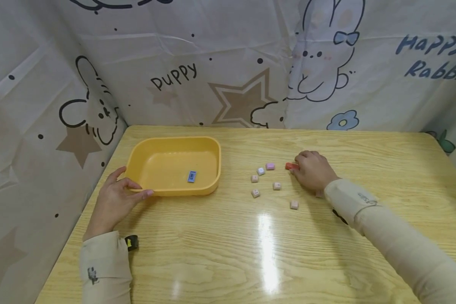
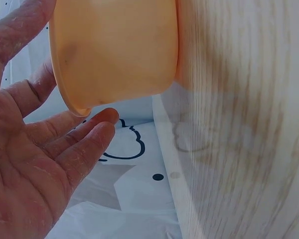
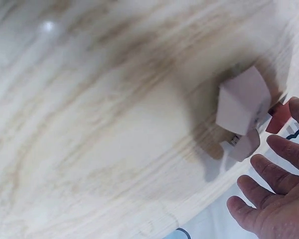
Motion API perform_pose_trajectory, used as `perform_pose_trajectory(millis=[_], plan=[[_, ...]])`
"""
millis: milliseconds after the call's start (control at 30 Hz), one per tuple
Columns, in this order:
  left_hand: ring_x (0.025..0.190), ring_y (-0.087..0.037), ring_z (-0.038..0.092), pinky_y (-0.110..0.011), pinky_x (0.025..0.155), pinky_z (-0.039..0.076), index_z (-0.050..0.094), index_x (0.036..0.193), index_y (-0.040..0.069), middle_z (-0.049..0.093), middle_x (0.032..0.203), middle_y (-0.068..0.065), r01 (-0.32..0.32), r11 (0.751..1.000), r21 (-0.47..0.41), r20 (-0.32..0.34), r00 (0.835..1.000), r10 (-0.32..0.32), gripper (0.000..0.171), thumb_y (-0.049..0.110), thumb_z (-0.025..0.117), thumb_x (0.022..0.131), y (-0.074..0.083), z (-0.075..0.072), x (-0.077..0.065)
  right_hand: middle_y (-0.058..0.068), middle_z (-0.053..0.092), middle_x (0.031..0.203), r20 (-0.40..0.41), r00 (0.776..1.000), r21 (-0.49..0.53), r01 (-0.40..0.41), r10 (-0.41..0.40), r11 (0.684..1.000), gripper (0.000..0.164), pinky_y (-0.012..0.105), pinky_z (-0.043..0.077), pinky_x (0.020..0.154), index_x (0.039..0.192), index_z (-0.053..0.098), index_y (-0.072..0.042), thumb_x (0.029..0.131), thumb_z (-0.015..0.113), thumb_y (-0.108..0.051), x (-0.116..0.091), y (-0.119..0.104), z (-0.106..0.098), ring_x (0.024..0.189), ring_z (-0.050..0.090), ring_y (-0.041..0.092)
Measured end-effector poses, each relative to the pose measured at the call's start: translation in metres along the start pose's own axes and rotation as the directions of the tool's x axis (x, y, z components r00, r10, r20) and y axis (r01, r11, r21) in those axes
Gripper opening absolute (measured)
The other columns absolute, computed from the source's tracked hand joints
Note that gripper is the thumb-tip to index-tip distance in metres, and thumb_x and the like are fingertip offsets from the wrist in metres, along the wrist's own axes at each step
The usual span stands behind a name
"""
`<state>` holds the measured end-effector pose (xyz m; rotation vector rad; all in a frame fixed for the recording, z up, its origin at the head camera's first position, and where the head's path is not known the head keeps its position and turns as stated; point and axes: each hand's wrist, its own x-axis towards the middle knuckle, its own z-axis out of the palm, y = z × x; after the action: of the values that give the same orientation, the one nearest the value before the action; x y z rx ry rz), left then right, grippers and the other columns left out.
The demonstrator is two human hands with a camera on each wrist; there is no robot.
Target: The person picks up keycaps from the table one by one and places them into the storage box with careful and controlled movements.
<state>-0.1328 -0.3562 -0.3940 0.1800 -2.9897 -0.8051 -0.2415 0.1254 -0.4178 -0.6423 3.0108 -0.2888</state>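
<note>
In the head view my left hand [image 1: 115, 200] holds the near left corner of a yellow plastic tray [image 1: 182, 192], a finger over the rim and the thumb along the outer front wall. Inside the tray lies a blue keycap [image 1: 191, 176] with dark lettering. My right hand [image 1: 313, 171] is lowered to the table right of the loose keycaps, its thumb and index finger at a red keycap [image 1: 291, 166]. The right wrist view shows the red keycap [image 3: 279, 117] between thumb and index finger, the other fingers spread apart. A pale keycap [image 1: 319, 194] is partly hidden under the right wrist.
Left of the right hand, a purple keycap [image 1: 270, 166], a white keycap [image 1: 261, 171] and several pale pink keycaps [image 1: 276, 185] lie scattered on the wooden table [image 1: 213, 245]. A printed cloth [image 1: 175, 46] hangs behind the table and along its left side.
</note>
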Motion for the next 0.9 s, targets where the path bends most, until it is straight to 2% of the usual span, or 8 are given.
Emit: perform_pose_trajectory(millis=[300, 467, 633, 767, 900], plan=[[0.142, -0.044, 0.026, -0.067, 0.109, 0.026, 0.067, 0.087, -0.002, 0.03, 0.153, -0.026, 0.003, 1.0, -0.002, 0.003, 1.0, -0.003, 0.058, 0.055, 0.072, 0.077, 0.001, -0.001, -0.001, 0.022, 0.066, 0.11, -0.047, 0.999, 0.007, 0.027, -0.027, 1.0, 0.024, 0.053, 0.049, 0.096, 0.101, 0.067, 0.001, 0.093, 0.061, -0.02, 0.001, 0.003, 0.008, 0.107, 0.06, 0.04], [0.143, -0.043, 0.026, -0.067, 0.11, 0.026, 0.067, 0.087, -0.003, 0.031, 0.152, -0.027, -0.015, 1.0, 0.0, -0.004, 1.0, 0.015, 0.057, 0.053, 0.072, 0.078, 0.001, -0.001, 0.0, 0.021, 0.068, 0.107, -0.078, 0.996, -0.003, 0.052, -0.052, 0.999, 0.023, 0.052, 0.05, 0.095, 0.099, 0.069, 0.001, 0.092, 0.062, -0.019, 0.0, 0.004, 0.009, 0.104, 0.062, 0.038], [0.142, -0.044, 0.027, -0.068, 0.109, 0.027, 0.067, 0.086, -0.002, 0.032, 0.151, -0.027, -0.024, 1.0, 0.004, -0.012, 1.0, 0.024, 0.056, 0.053, 0.072, 0.077, 0.001, 0.0, 0.001, 0.021, 0.067, 0.107, -0.072, 0.996, -0.017, 0.051, -0.052, 0.999, 0.023, 0.053, 0.05, 0.095, 0.098, 0.069, 0.001, 0.092, 0.063, -0.02, 0.001, 0.004, 0.006, 0.104, 0.062, 0.038], [0.142, -0.044, 0.027, -0.067, 0.109, 0.027, 0.067, 0.085, -0.002, 0.032, 0.151, -0.027, -0.013, 1.0, -0.001, -0.014, 1.0, 0.013, 0.055, 0.052, 0.073, 0.077, 0.0, 0.0, 0.0, 0.02, 0.067, 0.106, -0.084, 0.994, -0.026, 0.061, -0.063, 0.998, 0.023, 0.052, 0.05, 0.093, 0.096, 0.069, 0.0, 0.092, 0.063, -0.022, 0.007, -0.001, 0.003, 0.102, 0.062, 0.038], [0.142, -0.044, 0.027, -0.067, 0.11, 0.027, 0.067, 0.085, -0.002, 0.032, 0.151, -0.027, -0.009, 1.0, 0.002, -0.014, 1.0, 0.009, 0.055, 0.052, 0.074, 0.076, 0.0, 0.0, 0.0, 0.021, 0.066, 0.113, -0.092, 0.993, -0.023, 0.074, -0.075, 0.997, 0.023, 0.053, 0.049, 0.096, 0.099, 0.069, 0.0, 0.093, 0.061, -0.021, 0.02, -0.017, -0.01, 0.108, 0.06, 0.039]])
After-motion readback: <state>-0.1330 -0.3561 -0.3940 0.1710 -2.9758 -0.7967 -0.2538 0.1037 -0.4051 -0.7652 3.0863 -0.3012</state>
